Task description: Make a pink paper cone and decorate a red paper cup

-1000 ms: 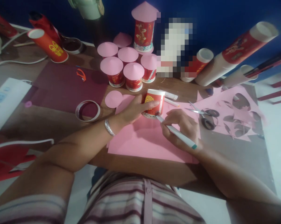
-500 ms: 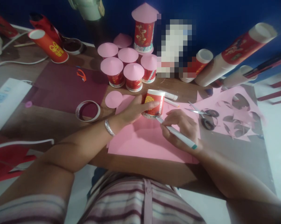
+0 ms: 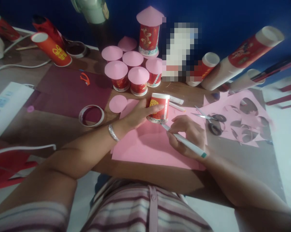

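Observation:
My left hand [image 3: 138,114] wraps round a small red paper cup [image 3: 159,108] that stands upside down on a pink paper sheet [image 3: 152,145]. My right hand [image 3: 187,133] pinches a white pen [image 3: 185,141] with a green end. The pen's tip touches the paper at the cup's base rim, on its right side. A loose pink paper disc [image 3: 118,103] lies just left of my left hand.
Several red cups capped with pink paper cones [image 3: 132,72] stand behind, with a taller capped one [image 3: 149,32]. Scissors [image 3: 212,120] lie on cut pink scraps [image 3: 242,119] at right. A tape ring [image 3: 91,115] and dark maroon sheet [image 3: 68,91] lie left. Stacked cup sleeves [image 3: 242,54] lean at the back right.
The view has shifted slightly. My right hand and the pen have slid a little along the cup's base; my left hand keeps its hold.

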`<state>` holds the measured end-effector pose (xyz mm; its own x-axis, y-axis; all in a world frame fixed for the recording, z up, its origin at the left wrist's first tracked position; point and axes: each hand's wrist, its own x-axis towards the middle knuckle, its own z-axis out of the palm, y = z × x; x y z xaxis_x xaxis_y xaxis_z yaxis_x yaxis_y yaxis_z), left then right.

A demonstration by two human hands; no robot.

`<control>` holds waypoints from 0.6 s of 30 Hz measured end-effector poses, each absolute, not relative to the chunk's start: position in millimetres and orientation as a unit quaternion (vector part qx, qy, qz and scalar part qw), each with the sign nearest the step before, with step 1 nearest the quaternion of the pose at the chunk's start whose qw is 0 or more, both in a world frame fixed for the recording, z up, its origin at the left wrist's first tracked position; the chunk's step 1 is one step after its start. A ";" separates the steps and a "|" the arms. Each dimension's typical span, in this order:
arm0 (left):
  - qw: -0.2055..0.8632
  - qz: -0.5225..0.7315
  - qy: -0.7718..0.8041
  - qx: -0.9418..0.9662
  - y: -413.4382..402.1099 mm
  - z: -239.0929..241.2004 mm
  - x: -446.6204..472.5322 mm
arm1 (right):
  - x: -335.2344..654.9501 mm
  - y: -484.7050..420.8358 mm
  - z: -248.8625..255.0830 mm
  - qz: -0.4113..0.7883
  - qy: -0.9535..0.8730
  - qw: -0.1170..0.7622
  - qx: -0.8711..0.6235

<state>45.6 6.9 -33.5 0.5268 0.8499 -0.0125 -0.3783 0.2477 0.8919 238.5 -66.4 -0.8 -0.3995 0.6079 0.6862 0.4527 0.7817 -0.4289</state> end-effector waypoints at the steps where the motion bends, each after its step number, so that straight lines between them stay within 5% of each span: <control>1: 0.747 0.411 0.263 0.451 6.8 -33.3 45.7 | 238.5 -66.4 -0.9 0.087 -0.831 0.448 -0.318; 18: 0.758 0.442 0.243 0.413 5.6 -30.0 45.5 | 235.5 -65.6 -2.5 0.118 -0.827 0.464 -0.295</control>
